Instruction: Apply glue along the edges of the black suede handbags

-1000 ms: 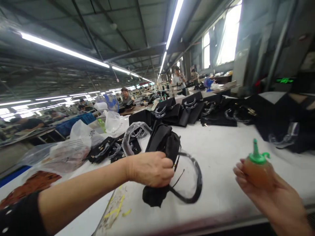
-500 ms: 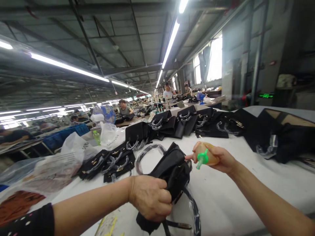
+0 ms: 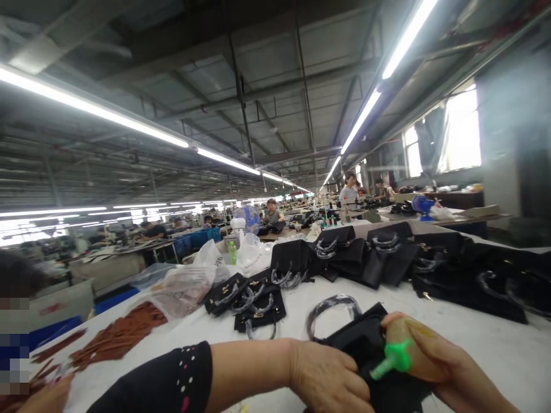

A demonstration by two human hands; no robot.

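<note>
My left hand [image 3: 331, 376] is closed on a black handbag [image 3: 364, 332] at the bottom of the view, its fingertips partly hidden by the lower edge. One handle [image 3: 329, 304] of this bag, wrapped in clear film, arches up behind it. In my right hand [image 3: 458, 364] is a soft, yellowish squeeze bottle [image 3: 419, 350] with a green nozzle [image 3: 394, 358]. The nozzle points down and left, in front of the bag and close to my left hand. I cannot tell whether its tip touches the bag.
Black bags [image 3: 297, 258] with film-wrapped handles line the table's far side; smaller ones [image 3: 258, 301] lie left of centre. Clear plastic bags [image 3: 185, 287] and brown strips [image 3: 124, 332] lie farther left. At the left edge, a co-worker's hand [image 3: 47, 396] reaches the strips. A fan [image 3: 247, 221] stands beyond.
The view has swung left, bringing the co-worker and more brown strips into sight. My right hand with the squeeze bottle has come closer to my left hand, and the nozzle now overlaps the handbag.
</note>
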